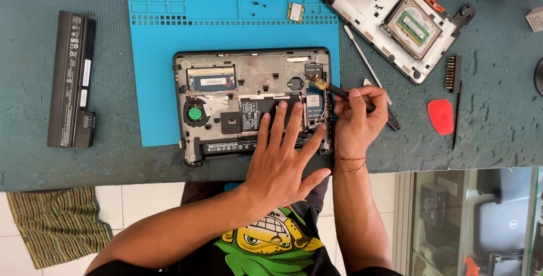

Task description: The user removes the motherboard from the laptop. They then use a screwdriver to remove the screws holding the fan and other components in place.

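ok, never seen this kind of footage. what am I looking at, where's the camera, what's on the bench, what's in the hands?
One picture, from a camera on a person's head, looking straight down at their own two bare hands. No robot.

An opened laptop lies bottom-up on a blue work mat on a dark green bench, its fan and boards exposed. The left hand rests flat on it, fingers spread. The right hand grips a screwdriver, tip at the laptop's upper right corner.

Around it: a black battery pack at left, the removed bottom cover at upper right, a small card on the mat, a white pry tool, a bit holder and a red pick.
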